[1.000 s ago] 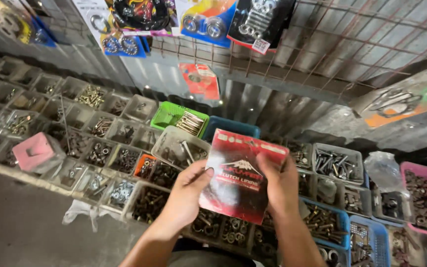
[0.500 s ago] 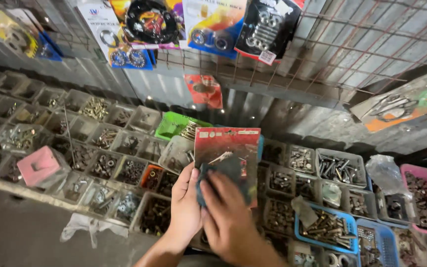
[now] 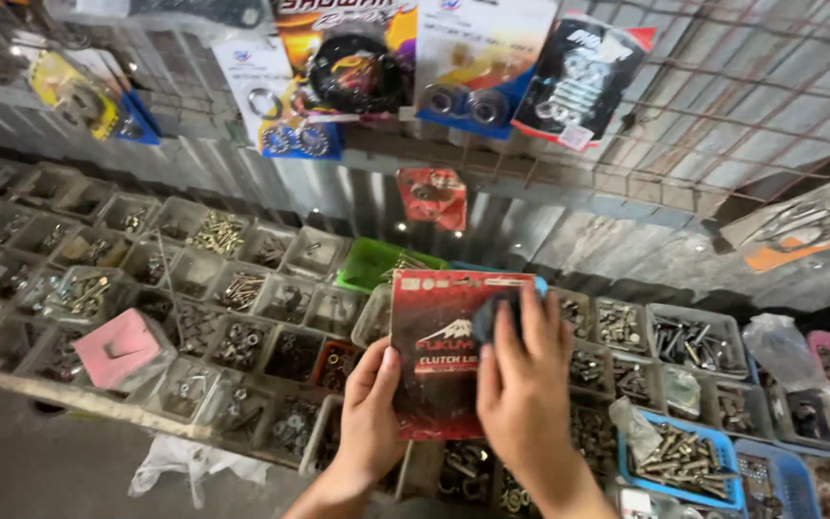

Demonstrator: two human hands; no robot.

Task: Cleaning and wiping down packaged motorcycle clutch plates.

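A flat red and black packaged part (image 3: 439, 332) is held upright in front of me over the bins. My left hand (image 3: 369, 415) grips its lower left edge, thumb on the front. My right hand (image 3: 523, 384) lies flat across the package's right half, fingers spread and pressing a dark blue cloth (image 3: 488, 317) against its face. Part of the package is hidden under that hand.
Rows of small bins (image 3: 242, 288) hold bolts, nuts and washers. A pink box (image 3: 119, 348) sits at the left, a green bin (image 3: 372, 264) behind the package, blue trays (image 3: 722, 452) at the right. Packaged parts (image 3: 357, 67) hang on a wire grid above.
My right hand has moved from the package's right edge onto its front with the cloth. The package has risen slightly and the view has tilted down.
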